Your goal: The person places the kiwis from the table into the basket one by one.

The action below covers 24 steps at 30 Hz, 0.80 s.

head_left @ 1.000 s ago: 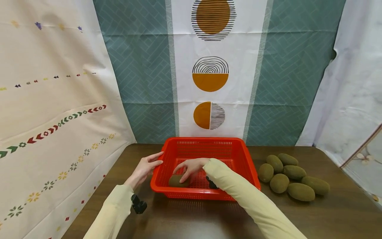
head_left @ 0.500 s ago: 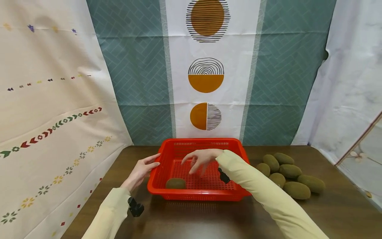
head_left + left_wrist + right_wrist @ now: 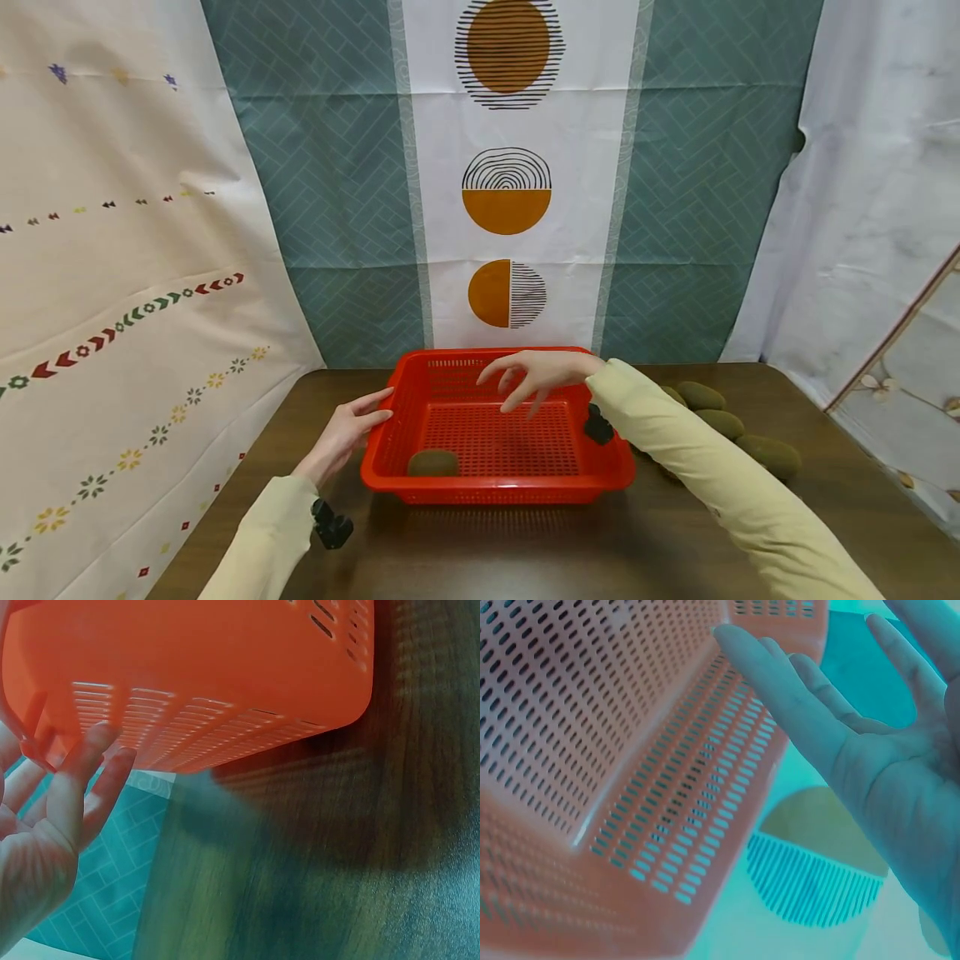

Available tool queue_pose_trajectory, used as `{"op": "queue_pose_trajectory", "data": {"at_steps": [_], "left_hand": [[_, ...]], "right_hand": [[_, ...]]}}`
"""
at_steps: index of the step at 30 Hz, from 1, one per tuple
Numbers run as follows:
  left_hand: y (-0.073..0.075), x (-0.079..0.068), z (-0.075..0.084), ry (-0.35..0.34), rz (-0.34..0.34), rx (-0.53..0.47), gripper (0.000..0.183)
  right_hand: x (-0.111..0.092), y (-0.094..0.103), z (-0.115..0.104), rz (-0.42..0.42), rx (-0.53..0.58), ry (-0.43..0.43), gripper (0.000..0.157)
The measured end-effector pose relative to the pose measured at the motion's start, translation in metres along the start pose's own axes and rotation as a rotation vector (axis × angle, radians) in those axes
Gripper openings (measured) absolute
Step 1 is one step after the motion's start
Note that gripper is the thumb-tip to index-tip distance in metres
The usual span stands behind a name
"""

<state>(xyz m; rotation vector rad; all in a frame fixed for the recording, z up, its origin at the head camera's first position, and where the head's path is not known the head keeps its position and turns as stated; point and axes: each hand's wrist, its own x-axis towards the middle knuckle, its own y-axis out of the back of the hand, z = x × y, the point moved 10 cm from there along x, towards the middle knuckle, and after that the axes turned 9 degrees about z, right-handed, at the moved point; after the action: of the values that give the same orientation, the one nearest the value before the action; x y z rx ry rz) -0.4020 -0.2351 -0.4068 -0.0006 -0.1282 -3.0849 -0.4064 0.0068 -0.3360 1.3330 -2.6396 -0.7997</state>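
Observation:
A red plastic basket [image 3: 495,482] with slotted walls stands on the brown table. One brown, fuzzy kiwi [image 3: 432,463] lies inside it at the front left corner. My left hand [image 3: 341,435] rests on the basket's left rim, its fingers fairly straight; the left wrist view shows fingertips against the outer wall [image 3: 225,690]. Over the back right part of the basket hovers my right hand [image 3: 540,372], fingers loosely bent and spread, holding nothing. In the right wrist view its bare palm [image 3: 907,780] faces the camera beside the basket's slotted wall [image 3: 690,787].
A group of several kiwis [image 3: 768,454] lies on the table to the right of the basket, partly hidden by my right sleeve [image 3: 705,450]. Patterned cloths [image 3: 337,183] hang behind the table and at both sides.
My right hand has let go of the kiwi in the basket and moved up and to the right, away from it. The left hand stays at the rim. The head view has turned slightly right.

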Motion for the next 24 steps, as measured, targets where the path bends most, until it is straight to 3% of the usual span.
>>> {"op": "queue_pose_trajectory", "data": {"at_steps": [12, 24], "left_hand": [[0.001, 0.001, 0.001, -0.011, -0.003, -0.004, 0.049], [-0.001, 0.0, 0.001, -0.003, -0.003, -0.017, 0.049]], "right_hand": [[-0.048, 0.04, -0.003, 0.105, -0.005, 0.058, 0.052], [-0.112, 0.093, 0.025, 0.233, 0.019, 0.049, 0.048]]}}
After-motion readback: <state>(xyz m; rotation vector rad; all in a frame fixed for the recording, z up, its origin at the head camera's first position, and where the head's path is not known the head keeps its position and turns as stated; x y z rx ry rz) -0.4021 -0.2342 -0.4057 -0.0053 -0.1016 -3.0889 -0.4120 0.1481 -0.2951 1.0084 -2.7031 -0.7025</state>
